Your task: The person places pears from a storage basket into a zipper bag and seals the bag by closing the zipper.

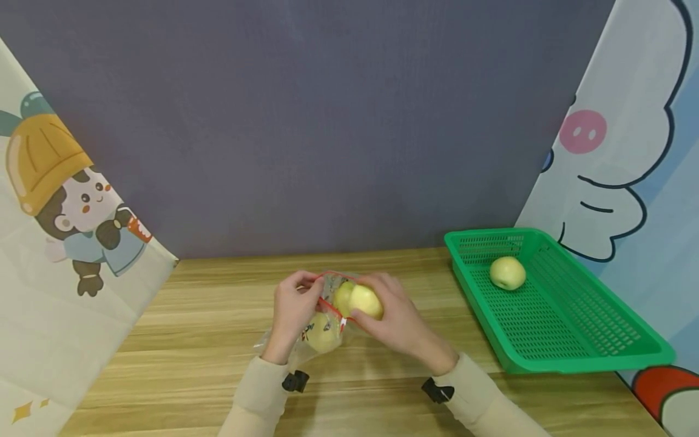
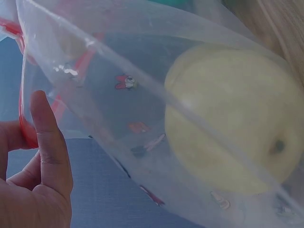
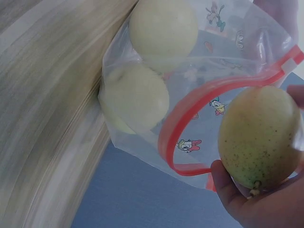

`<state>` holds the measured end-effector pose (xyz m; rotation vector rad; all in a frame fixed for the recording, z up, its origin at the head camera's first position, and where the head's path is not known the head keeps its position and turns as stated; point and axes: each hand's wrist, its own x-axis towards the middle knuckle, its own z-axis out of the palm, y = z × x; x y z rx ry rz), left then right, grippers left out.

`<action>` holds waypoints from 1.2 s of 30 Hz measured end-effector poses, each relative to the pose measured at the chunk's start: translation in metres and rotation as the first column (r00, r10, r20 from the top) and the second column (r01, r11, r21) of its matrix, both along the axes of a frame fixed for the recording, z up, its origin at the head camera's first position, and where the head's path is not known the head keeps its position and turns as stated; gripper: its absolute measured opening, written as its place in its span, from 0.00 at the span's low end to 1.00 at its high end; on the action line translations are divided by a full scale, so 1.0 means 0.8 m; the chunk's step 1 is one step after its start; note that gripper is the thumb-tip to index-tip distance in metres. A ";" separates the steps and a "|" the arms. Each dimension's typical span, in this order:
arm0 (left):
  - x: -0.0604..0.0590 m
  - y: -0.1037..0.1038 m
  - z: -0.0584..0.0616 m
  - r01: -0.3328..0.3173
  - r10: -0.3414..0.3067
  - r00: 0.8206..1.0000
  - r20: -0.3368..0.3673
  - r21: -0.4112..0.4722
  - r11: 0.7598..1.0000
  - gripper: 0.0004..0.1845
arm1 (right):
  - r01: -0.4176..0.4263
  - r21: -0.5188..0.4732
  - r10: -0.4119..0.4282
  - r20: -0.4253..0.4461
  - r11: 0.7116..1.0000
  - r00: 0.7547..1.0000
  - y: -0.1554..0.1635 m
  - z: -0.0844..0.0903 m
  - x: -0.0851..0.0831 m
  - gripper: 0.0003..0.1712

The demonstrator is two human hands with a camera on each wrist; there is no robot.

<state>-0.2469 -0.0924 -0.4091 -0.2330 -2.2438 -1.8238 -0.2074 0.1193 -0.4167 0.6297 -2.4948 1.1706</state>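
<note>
close together, left hand (image 1: 295, 303) in pinch on bag (image 3: 190, 78), right hand (image 1: 400, 317) curled round fruit (image 3: 260, 135)

Soft, even light; faint shadows on the table (image 1: 218, 321) below the bag (image 1: 301, 352). Both wrist views look hazy, with white glints on the bag and softly blurred table beside it.

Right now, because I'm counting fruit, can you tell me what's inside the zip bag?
Inside the zip bag, at least two pale round fruits show; the right hand holds another fruit at the opening. Whatever lies behind them is covered.
</note>
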 end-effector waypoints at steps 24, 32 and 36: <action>-0.004 -0.003 -0.003 -0.017 0.017 1.000 -0.008 0.015 1.000 0.06 | -0.024 0.102 0.046 -0.214 0.995 0.976 0.007 0.007 -0.006 0.27; -0.004 -0.003 -0.002 -0.008 0.008 1.000 -0.003 0.022 1.000 0.05 | -0.008 0.199 0.029 -0.106 0.980 0.994 0.018 0.027 -0.005 0.28; -0.003 -0.002 -0.001 -0.004 0.004 1.000 -0.003 0.017 1.000 0.05 | -0.007 0.278 0.024 -0.059 0.961 0.998 0.023 0.037 -0.004 0.31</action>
